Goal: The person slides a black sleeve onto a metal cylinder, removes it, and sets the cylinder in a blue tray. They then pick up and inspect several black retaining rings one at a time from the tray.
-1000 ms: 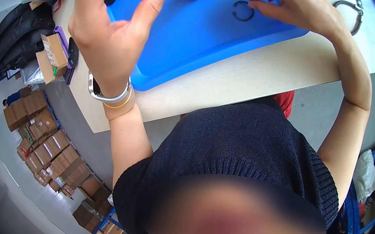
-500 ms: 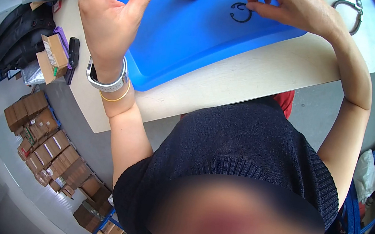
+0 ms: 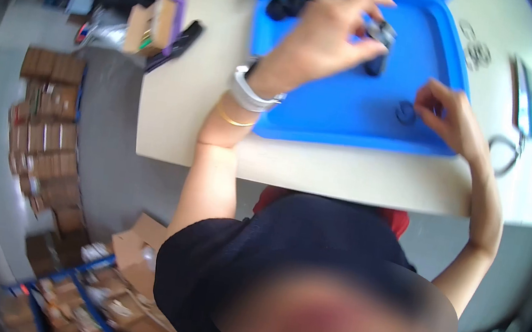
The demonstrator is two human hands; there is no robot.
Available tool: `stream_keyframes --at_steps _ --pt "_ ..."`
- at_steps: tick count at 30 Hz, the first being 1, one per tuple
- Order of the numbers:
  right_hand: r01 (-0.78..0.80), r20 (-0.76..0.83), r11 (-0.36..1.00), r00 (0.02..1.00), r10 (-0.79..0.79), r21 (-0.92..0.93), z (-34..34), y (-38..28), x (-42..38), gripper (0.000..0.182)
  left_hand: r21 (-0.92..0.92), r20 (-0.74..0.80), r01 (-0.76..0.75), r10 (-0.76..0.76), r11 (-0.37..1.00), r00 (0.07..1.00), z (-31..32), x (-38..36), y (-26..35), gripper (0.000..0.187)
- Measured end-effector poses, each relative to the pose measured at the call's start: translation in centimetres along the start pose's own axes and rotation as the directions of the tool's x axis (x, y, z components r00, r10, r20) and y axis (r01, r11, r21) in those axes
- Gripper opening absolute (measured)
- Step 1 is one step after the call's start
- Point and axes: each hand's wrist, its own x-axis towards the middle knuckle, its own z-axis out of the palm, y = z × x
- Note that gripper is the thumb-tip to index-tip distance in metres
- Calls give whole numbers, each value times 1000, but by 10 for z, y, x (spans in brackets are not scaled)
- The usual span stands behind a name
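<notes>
My left hand (image 3: 333,37), with a pale-banded watch on its wrist, is over the blue tray (image 3: 324,131). Its thumb and fingers close on a dark grey handle-like device (image 3: 376,63) with a shiny upper end; blur hides its exact kind. Lower right in the tray, my right hand (image 3: 450,116) has its fingers curled. Whatever they may hold cannot be made out. Just left of these fingertips lie thin black rings (image 3: 406,113) on the tray floor. Round black pieces (image 3: 278,8) sit behind my left wrist, partly covered by the hand.
The tray rests on a pale table (image 3: 346,170). To its right are loose rings (image 3: 477,54), a flat dark-edged object (image 3: 524,96) and a black loop (image 3: 504,155). An open cardboard box (image 3: 150,23) and a black object (image 3: 185,40) lie left. Stacked cartons (image 3: 49,131) stand beyond.
The view has swung, and much more of the tray shows. The device now points more steeply toward me, with my left thumb against it. My right fingertips appear slightly farther from the rings.
</notes>
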Motion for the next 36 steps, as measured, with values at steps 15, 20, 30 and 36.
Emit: stream_keyframes --at_steps 15,20,30,36 --pt "-164 47 986 985 163 20 4 1 9 7 172 -65 -217 231 961 971 20 -2 -28 67" --pt "-146 36 978 989 143 150 -5 8 9 7 205 -182 -275 313 939 932 3 -17 3 49" --pt "101 -73 881 994 -75 462 -3 -4 5 9 -496 306 133 29 858 952 45 -23 9 25" --pt "140 -95 836 990 -105 531 0 1 13 11 -515 176 81 13 853 984 37 -21 13 19"
